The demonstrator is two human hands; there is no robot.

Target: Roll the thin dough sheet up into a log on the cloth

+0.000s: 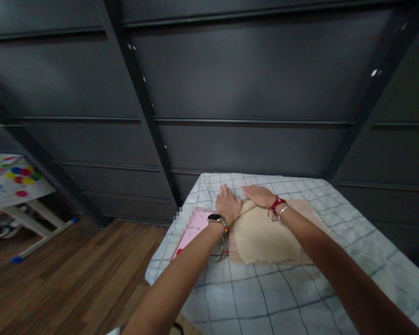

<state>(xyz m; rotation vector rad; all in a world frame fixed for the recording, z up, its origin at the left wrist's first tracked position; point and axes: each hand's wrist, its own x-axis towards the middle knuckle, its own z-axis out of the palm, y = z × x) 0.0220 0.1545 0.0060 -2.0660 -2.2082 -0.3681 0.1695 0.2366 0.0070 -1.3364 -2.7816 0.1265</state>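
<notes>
A cream piece of cloth (265, 235) lies over a larger pale pink sheet (312, 216) on the checked tablecloth (240, 291). My left hand (227, 203) rests flat at the cloth's upper left corner, fingers stretched away from me. Across the cloth's far edge lies my right hand (260, 195), also flat, its fingers pointing left toward the other hand. Part of the far edge looks folded over between the hands, and my palms hide some of it. Neither hand grips anything.
A phone with a pink screen (192, 232) lies left of my left wrist, partly pixelated. Dark grey metal panels (251, 74) rise behind the table. At far left stands another table with a dotted cover (17, 179), on the wooden floor (125, 251).
</notes>
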